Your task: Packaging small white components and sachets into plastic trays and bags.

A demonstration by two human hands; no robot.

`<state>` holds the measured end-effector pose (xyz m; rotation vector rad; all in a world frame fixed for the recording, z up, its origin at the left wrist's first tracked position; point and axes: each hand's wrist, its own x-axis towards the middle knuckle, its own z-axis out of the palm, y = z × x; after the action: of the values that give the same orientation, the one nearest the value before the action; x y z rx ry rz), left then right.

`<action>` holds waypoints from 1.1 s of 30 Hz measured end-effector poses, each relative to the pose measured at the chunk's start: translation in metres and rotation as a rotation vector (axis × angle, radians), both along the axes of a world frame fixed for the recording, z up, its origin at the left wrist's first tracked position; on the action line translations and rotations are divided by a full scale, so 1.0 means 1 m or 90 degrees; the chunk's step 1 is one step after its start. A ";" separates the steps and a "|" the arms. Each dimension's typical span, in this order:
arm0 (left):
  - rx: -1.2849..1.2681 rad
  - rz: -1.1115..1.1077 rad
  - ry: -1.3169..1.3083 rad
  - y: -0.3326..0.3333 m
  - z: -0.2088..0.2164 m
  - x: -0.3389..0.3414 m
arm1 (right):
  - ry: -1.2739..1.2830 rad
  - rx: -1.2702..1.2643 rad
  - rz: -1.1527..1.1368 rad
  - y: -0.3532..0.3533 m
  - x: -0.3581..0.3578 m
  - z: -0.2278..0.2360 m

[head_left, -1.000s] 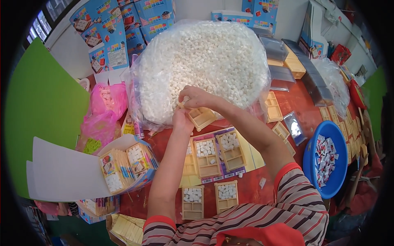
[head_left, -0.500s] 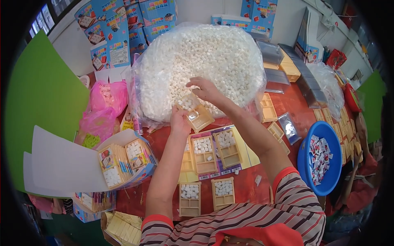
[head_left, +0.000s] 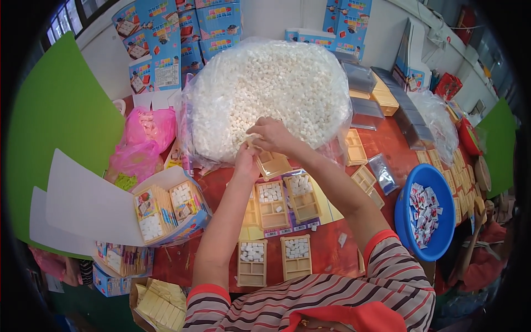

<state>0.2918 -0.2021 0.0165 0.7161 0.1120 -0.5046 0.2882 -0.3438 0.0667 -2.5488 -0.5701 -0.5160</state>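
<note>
A tan compartment tray (head_left: pixel 275 166) is held tilted in my left hand (head_left: pixel 246 161), at the near edge of a large clear plastic bag heaped with small white pieces (head_left: pixel 301 83). My right hand (head_left: pixel 272 136) is over the tray's far end, fingers bent down and drawn together; they hide that compartment and whatever they pinch. Below my hands, tan trays (head_left: pixel 272 218) lie side by side on a printed sheet (head_left: pixel 328 211), white pieces filling their far compartments. Closer to me are two more part-filled trays, one on the left (head_left: pixel 252 275) and one on the right (head_left: pixel 297 269).
An open carton (head_left: pixel 176 239) of packed sets stands at left, near pink plastic bags (head_left: pixel 148 131). On the right are a blue basin (head_left: pixel 402 221) of small packets, stacked clear lids (head_left: pixel 415 123) and more tan trays (head_left: pixel 355 146). Another person's arm (head_left: pixel 474 243) shows at far right.
My right hand has come down from above the white pieces onto the tray's far end, its fingers closing in. My left hand still holds the tray. The whole view has shifted slightly.
</note>
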 end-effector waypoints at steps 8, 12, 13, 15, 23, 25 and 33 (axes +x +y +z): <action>-0.026 -0.043 -0.011 -0.005 0.002 -0.005 | -0.035 0.020 -0.170 -0.019 0.023 -0.012; -0.067 -0.019 -0.019 0.006 -0.001 -0.004 | -0.215 -0.011 -0.252 -0.019 0.009 -0.008; -0.072 -0.012 -0.014 0.007 -0.001 -0.005 | -0.129 0.067 -0.176 -0.020 0.005 -0.007; -0.061 -0.014 -0.005 0.008 -0.001 -0.007 | -0.041 0.143 -0.102 -0.019 -0.002 -0.004; -0.069 -0.018 -0.010 0.011 -0.009 -0.017 | 0.058 0.039 -0.044 0.000 0.002 -0.005; -0.064 -0.025 -0.013 0.014 -0.005 -0.024 | 0.025 0.101 -0.094 -0.005 0.007 -0.006; -0.066 -0.032 -0.012 0.039 0.014 -0.063 | 0.087 0.283 -0.150 -0.015 -0.039 -0.018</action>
<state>0.2293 -0.1626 0.0303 0.6227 0.0504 -0.5477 0.2487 -0.3587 0.0487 -2.2075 -0.0884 -0.4814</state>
